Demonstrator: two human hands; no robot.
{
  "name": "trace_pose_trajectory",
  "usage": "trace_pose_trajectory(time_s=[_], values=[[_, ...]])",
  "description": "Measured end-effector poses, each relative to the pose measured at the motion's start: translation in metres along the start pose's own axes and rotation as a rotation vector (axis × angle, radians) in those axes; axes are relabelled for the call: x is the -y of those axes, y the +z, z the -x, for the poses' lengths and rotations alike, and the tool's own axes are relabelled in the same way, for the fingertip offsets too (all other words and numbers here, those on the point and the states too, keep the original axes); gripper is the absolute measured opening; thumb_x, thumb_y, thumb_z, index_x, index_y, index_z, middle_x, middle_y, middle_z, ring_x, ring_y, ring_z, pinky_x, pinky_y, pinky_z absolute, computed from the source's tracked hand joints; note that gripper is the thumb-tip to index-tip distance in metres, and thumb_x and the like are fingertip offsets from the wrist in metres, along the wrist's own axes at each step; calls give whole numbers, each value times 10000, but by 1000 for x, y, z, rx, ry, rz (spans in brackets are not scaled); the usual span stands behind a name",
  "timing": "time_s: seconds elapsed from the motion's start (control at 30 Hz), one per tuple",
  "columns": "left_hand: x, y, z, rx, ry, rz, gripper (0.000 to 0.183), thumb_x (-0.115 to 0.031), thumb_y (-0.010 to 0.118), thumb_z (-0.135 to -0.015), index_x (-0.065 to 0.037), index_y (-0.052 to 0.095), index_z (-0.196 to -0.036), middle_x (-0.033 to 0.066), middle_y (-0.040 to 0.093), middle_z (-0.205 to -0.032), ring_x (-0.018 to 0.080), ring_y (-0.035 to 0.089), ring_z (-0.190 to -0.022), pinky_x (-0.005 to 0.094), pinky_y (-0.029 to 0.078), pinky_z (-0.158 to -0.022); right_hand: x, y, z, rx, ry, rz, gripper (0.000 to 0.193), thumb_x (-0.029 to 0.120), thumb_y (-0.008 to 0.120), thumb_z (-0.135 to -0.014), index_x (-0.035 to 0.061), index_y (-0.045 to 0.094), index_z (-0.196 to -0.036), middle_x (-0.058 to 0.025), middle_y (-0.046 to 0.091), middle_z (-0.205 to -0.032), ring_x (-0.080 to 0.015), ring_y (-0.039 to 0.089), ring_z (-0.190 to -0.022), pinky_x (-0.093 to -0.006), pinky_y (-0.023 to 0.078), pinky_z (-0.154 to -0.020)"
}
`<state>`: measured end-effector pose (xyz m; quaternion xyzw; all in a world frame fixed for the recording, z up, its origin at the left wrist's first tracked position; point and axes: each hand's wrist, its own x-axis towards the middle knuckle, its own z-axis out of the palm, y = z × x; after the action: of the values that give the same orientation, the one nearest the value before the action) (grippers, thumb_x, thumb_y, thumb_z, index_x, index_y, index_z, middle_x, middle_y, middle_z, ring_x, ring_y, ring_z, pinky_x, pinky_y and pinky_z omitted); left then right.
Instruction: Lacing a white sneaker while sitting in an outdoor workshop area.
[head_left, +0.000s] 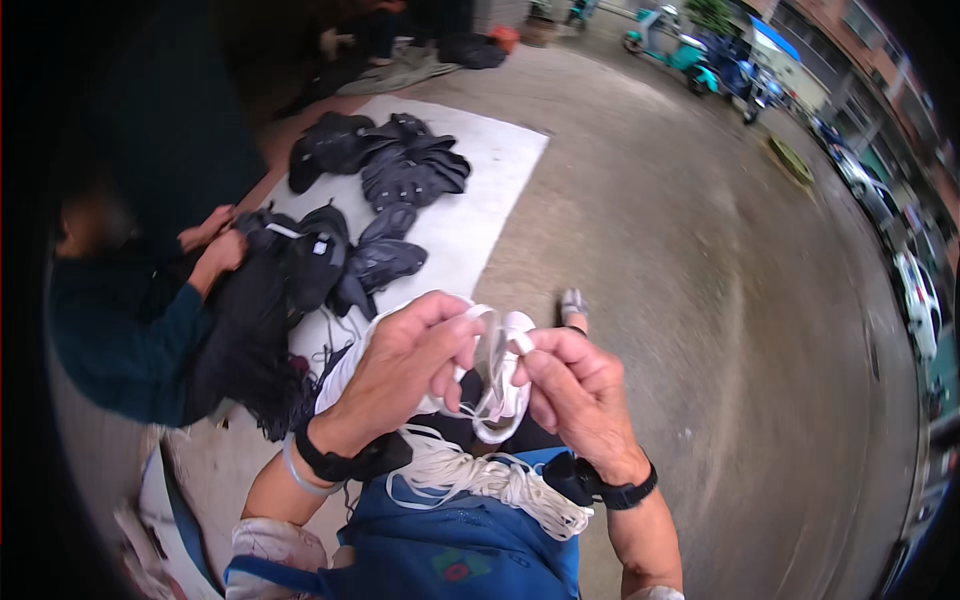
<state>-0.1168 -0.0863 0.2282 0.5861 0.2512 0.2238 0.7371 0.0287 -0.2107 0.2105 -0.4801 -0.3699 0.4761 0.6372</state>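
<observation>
In front of my lap, my left hand is closed with a white lace looped over its fingers. My right hand pinches a white strip of the same lace between thumb and fingertips. Between the hands is a white and pale pink piece with a rounded end; its kind is unclear. Below them, a tangled bundle of white cord lies on the blue apron over my lap. Some white fabric shows behind my left hand, partly hidden by it.
At the left sits another person, hands on a black item with strings. Several black, cap-like pieces lie on a white sheet. Beyond my right hand is a foot in a grey shoe. Scooters and parked cars line the far right.
</observation>
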Motion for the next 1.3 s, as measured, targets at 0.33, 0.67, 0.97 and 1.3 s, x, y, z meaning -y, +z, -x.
trace_pose_trajectory(time_s=[0.33, 0.67, 0.97, 1.3], values=[[-40, -16, 10, 105, 120, 29, 281, -271, 527, -983, 7, 552, -1022, -14, 458, -657, 21, 381, -484, 185, 372, -400, 37, 45, -7, -174, -277, 142, 139, 85, 499, -981, -28, 575, -1008, -12, 601, -674, -33, 510, -502, -172, 409, -454], [-88, 8, 9, 261, 335, 44, 266, -267, 545, -979, -11, 527, -1045, -11, 501, -715, 30, 451, -507, 223, 527, -484, 81, 64, -9, -243, -561, 360, 128, 81, 608, -935, -17, 615, -1017, 33, 588, -820, -15, 511, -712, -176, 434, -618], [-104, 29, -9, 248, 568, 24, 328, -269, 488, -1004, 27, 556, -1126, 58, 592, -891, 91, 601, -693, 258, 569, -640, 127, 64, -12, -212, -729, 298, 105, 75, 601, -936, -13, 591, -992, -10, 647, -874, -48, 577, -759, -193, 468, -661], [-135, 57, -24, 215, 673, 42, 304, -290, 452, -1017, -9, 550, -1078, 92, 652, -965, 158, 659, -865, 305, 568, -745, 175, 49, -30, -363, -829, 487, 132, 102, 575, -943, -26, 588, -971, -19, 629, -830, -70, 621, -728, -211, 489, -639]])
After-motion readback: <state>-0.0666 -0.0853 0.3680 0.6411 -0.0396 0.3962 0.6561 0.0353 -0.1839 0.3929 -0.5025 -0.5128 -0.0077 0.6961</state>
